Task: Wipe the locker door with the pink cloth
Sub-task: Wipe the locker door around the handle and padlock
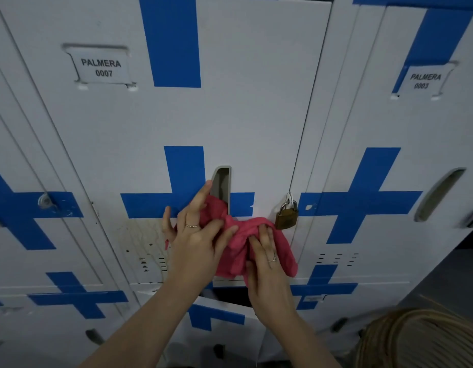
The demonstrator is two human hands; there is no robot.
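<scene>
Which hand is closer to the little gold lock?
The right hand. It presses the pink cloth just below and left of the padlock. The left hand is farther left, on the cloth beside the recessed handle.

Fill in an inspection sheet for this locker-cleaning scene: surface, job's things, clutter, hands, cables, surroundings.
Surface: white locker door with blue cross markings; brownish stains low on its left side, above the vent slots.
Job's things: pink cloth, bunched up and pressed against the door just below the handle recess.
Clutter: brass padlock hanging at the door's right edge, close beside the cloth.
Hands: left hand and right hand both rest on the cloth with fingers fairly straight; a ring on each.
Cables: nothing seen.
Surroundings: neighbouring lockers on both sides; the door's label reads PALMERA 0007.
</scene>
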